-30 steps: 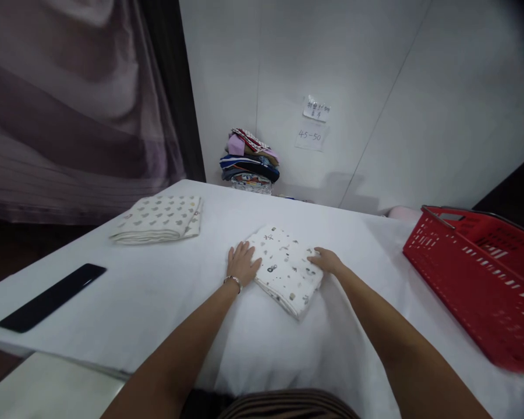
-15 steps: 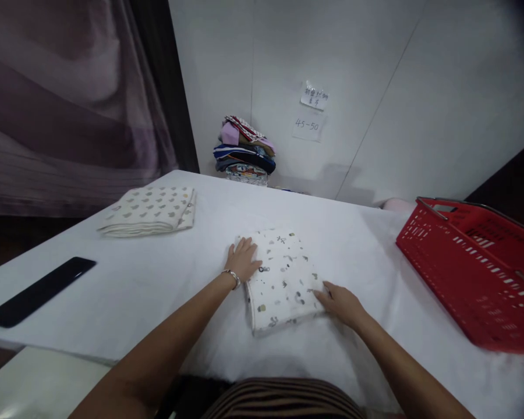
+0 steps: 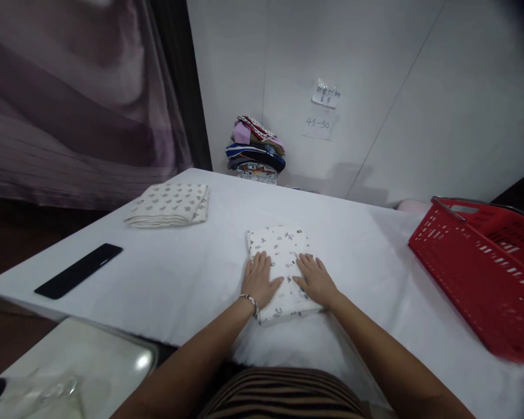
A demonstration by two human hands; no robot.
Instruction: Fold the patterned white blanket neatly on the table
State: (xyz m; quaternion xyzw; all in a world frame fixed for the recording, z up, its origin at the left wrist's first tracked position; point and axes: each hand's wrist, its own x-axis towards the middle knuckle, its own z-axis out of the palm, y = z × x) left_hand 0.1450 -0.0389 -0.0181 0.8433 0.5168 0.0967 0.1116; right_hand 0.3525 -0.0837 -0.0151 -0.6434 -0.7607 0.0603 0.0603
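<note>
A folded white cloth with small printed figures point(image 3: 280, 244) lies on the white table point(image 3: 187, 273) in front of me. My left hand point(image 3: 259, 284) lies flat on its near left part, fingers stretched out, a bracelet at the wrist. My right hand point(image 3: 315, 279) lies flat on its near right part, fingers spread. Both palms press down on the cloth side by side. Neither hand holds anything.
A second folded patterned cloth point(image 3: 168, 204) lies at the far left of the table. A black flat object point(image 3: 79, 270) sits near the left edge. A red plastic basket point(image 3: 484, 267) stands at the right. A stack of coloured clothes point(image 3: 257, 150) rests against the wall.
The cloth has been turned square to me. My left hand moved from its left edge onto its top, and my right hand moved from its corner onto its top beside the left.
</note>
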